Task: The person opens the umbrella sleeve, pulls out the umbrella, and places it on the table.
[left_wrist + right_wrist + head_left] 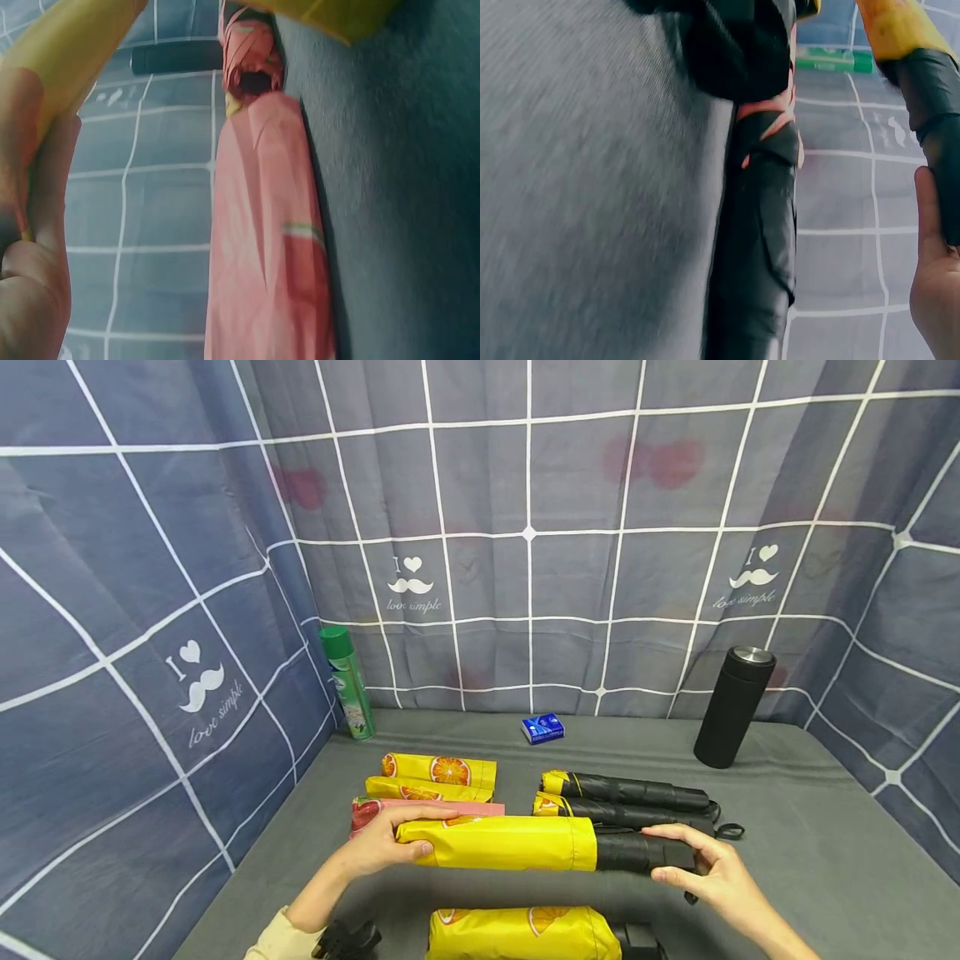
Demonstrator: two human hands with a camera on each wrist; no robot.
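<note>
Both hands hold one folding umbrella level above the grey surface. Its yellow sleeve (517,843), printed with orange slices, covers the left part, and a black end (637,852) sticks out at the right. My left hand (382,843) grips the sleeve's left end, thumb in front and fingers over the top. The black end is pinched between the thumb and fingers of my right hand (708,864). Behind it lies a pink sleeve (262,225), partly hidden in the head view. Two black folded umbrellas (637,791) with yellow ends lie behind to the right.
Two yellow sleeves (480,774) lie at the back left. Another yellow-sleeved umbrella (510,935) lies at the front edge. Along the back stand a green spray can (351,693) and a black flask (735,710), with a small blue box (543,728) between them. Gridded curtains surround the surface.
</note>
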